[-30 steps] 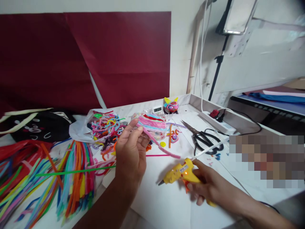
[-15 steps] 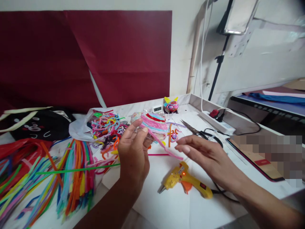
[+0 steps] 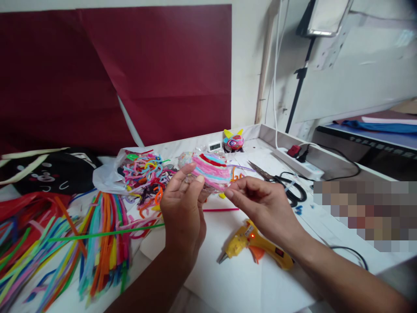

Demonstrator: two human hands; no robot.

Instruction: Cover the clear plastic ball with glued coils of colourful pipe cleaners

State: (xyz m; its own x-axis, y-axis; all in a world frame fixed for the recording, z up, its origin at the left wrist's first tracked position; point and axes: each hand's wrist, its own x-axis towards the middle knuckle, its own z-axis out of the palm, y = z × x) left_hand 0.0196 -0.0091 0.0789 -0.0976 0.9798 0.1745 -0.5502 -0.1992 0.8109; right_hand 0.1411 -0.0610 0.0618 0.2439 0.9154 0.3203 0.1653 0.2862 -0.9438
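My left hand [image 3: 182, 211] is closed around the lower left of a clear plastic piece [image 3: 213, 167] covered with curved pink, red and light-blue pipe cleaners. A pink pipe cleaner [image 3: 211, 183] runs along its lower edge. At the right end of that edge, my right hand [image 3: 265, 206] pinches the pipe cleaner's tip between thumb and forefinger. Below both hands a yellow glue gun [image 3: 239, 241] lies on white paper, its red light lit and nozzle facing left. Fingers hide part of the plastic piece.
Bundled pipe cleaners [image 3: 106, 239] spread at left, with a bag of cut pieces [image 3: 143, 169] behind. Black scissors [image 3: 276, 178] lie right of my hands, near a power strip [image 3: 299, 163]. A small clock [image 3: 215, 148] and a colourful yellow-eared figure [image 3: 233, 141] stand at the back.
My right hand has moved left and closed on the loose end of the pink pipe cleaner. That end, which hung away from the plastic piece, now lies along its lower edge.
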